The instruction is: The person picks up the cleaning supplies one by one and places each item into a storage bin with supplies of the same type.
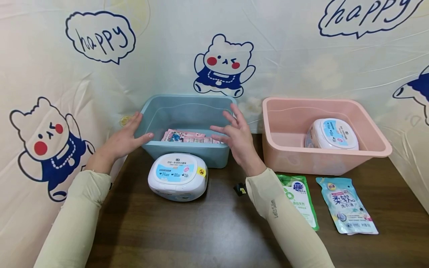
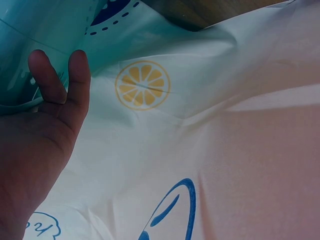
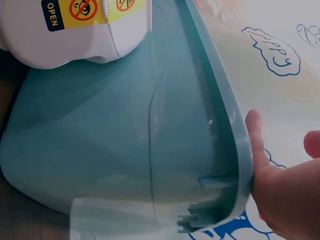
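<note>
A blue-grey plastic bin (image 1: 187, 113) stands at the back of the table with pink printed packets (image 1: 182, 136) on its floor. My left hand (image 1: 122, 142) is at the bin's left rim, thumb stretched over the near corner and fingers extended along the outside. At the right side, my right hand (image 1: 240, 143) has its fingers spread, overlapping the rim in the head view; in the right wrist view the hand (image 3: 280, 187) is beside the rim. Neither hand holds anything. Directly in front of the bin sits a white lidded tub (image 1: 177, 176) with a blue label.
To the right stands a pink bin (image 1: 298, 162) with a similar white tub (image 1: 335, 134) inside. Before it lie a green pouch (image 1: 303, 203), partly behind my right sleeve, and a light-blue pouch (image 1: 346, 206). A small black object (image 1: 240, 189) is near the right forearm. Printed cloth (image 1: 161, 48) hangs behind.
</note>
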A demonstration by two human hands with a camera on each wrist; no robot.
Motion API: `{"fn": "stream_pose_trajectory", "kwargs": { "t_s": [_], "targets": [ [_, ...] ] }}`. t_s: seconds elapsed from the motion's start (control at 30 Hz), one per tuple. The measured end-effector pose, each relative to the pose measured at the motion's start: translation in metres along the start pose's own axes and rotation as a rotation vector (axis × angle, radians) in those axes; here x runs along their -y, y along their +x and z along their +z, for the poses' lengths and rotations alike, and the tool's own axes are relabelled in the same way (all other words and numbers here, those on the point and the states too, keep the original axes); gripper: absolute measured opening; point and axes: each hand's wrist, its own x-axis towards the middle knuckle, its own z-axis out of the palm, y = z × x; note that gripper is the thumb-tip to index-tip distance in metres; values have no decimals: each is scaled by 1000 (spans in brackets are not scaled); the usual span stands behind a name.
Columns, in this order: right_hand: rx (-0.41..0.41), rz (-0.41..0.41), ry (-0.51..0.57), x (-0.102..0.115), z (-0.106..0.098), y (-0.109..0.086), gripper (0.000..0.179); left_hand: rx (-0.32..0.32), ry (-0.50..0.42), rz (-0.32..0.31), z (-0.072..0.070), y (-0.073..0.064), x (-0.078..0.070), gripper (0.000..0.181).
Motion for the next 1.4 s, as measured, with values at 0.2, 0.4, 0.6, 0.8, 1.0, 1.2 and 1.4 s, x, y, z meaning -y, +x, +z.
{"fn": "stream_pose_trajectory", "kwargs": {
  "t_s": [0.2, 0.4, 0.6, 0.8, 1.0, 1.2, 1.4],
  "targets": [
    [8, -71, -115, 5, -13, -12, 40, -3, 2, -5, 0, 1, -1, 99],
    [38, -146, -191, 10, -32, -35, 27, -2, -2, -7, 1, 0, -1, 99],
    [54, -163, -281, 15, -56, -59, 24, -5, -4, -10, 1, 0, -1, 99],
    [87, -109, -478, 16, -90, -87, 21, -5, -7, -11, 1, 0, -1, 98],
    [91, -56, -692, 16, -126, -114, 20, 5, -6, -20, 3, 0, 1, 99],
    [9, 27, -947, 16, -167, -138, 24, 2, -8, -18, 3, -1, 1, 99],
    [-27, 214, -1295, 16, -200, -152, 37, 0, -20, -19, 4, -1, -2, 99]
  ]
}}
